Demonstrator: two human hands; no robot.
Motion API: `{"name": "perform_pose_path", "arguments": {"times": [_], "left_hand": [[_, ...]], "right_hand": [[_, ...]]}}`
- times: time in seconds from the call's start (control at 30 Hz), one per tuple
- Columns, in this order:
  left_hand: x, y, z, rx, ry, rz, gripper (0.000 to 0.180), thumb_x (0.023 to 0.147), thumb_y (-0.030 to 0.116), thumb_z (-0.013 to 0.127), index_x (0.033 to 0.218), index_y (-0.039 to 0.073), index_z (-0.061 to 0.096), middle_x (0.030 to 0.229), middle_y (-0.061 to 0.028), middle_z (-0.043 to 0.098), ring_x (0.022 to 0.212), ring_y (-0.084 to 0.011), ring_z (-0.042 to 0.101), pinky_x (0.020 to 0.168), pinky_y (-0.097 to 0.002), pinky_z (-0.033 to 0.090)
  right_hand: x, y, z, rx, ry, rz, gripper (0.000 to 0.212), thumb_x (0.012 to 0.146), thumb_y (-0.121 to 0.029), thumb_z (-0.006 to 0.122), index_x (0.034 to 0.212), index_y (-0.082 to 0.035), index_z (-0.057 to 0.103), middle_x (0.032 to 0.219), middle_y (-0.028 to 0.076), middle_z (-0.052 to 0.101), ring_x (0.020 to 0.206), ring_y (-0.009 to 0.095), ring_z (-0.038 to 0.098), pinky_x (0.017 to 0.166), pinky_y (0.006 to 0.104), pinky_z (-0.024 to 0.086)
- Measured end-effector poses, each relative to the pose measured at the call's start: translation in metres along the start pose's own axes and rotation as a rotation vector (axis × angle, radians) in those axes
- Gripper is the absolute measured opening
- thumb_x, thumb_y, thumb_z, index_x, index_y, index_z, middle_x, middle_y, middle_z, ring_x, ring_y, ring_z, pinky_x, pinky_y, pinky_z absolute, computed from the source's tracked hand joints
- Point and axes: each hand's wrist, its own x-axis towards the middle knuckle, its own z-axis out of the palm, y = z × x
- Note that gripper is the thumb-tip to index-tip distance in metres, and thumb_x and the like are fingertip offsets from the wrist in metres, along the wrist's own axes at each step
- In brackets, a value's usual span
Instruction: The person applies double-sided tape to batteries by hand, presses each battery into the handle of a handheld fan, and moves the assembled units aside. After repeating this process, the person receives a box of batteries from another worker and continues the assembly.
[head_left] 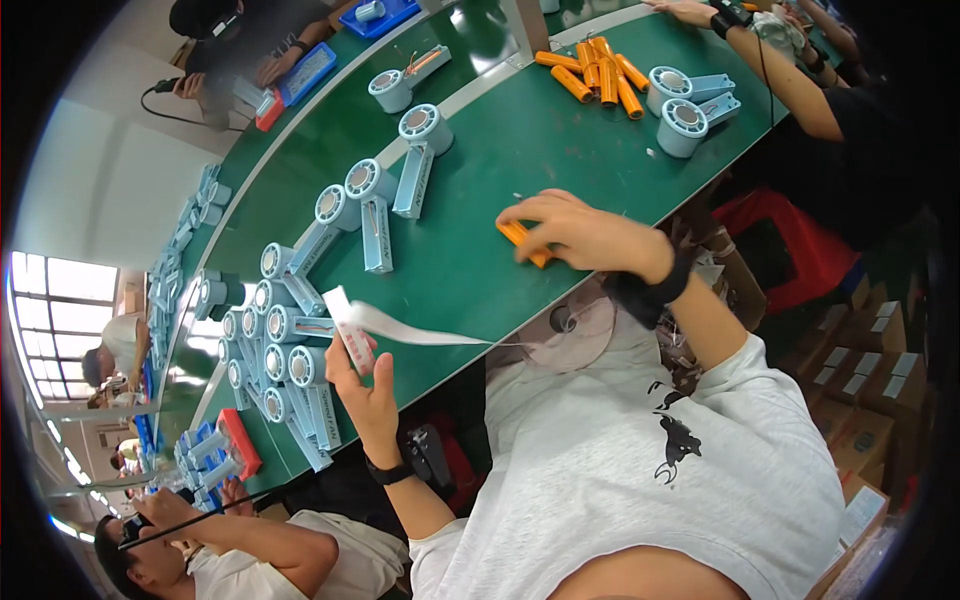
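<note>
My left hand (365,395) pinches a white strip (345,315) with reddish print on its lower part, beside a cluster of light blue handheld fans (280,325). From there a pale ribbon (425,328) curves right toward a translucent pinkish disc-shaped roll (590,335) at my lap. Over the table, my right hand (570,230) has its fingers closed about an orange cylindrical battery (522,240), which lies tilted near the table's front edge. The fingers hide part of the battery.
More orange batteries (600,75) lie piled at the far right, beside two blue fans (683,125). Several fans (370,182) line the green table (480,200). A red bin (238,445) stands at left. Co-workers sit around; one's arm (775,80) reaches in at upper right.
</note>
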Motion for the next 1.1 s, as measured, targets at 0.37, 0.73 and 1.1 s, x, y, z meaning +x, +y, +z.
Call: {"name": "perform_pose_path", "arguments": {"times": [0.37,0.73,1.1], "left_hand": [[0.013,0.022,0.056,0.039,0.022,0.150,0.045,0.071,0.004,0.066,0.112,-0.002,0.049,0.109,-0.0134,0.053,0.104,-0.0265,0.046,0.085,-0.0329,0.033],[0.049,0.038,0.084,0.228,0.008,0.373,0.045,0.071,0.001,0.065,0.112,-0.003,0.048,0.110,-0.0166,0.053,0.109,-0.0287,0.046,0.087,-0.0369,0.026],[0.058,0.046,0.096,0.261,0.020,0.387,0.043,0.072,0.000,0.064,0.112,-0.002,0.049,0.107,-0.0156,0.055,0.105,-0.0284,0.049,0.088,-0.0375,0.027]], "right_hand": [[0.028,-0.027,0.005,-0.115,-0.116,0.975,0.013,0.079,-0.007,0.057,0.089,0.001,0.055,0.087,0.013,0.058,0.081,0.026,0.058,0.076,0.0297,0.046],[0.040,-0.041,0.011,1.065,0.664,0.496,0.026,0.085,-0.007,0.055,0.107,-0.001,0.044,0.085,0.007,0.056,0.078,0.013,0.056,0.073,0.0289,0.046],[0.038,-0.048,0.014,0.833,0.392,0.755,0.018,0.080,-0.013,0.067,0.086,-0.001,0.055,0.066,0.001,0.052,0.063,0.006,0.049,0.053,0.0231,0.040]]}}
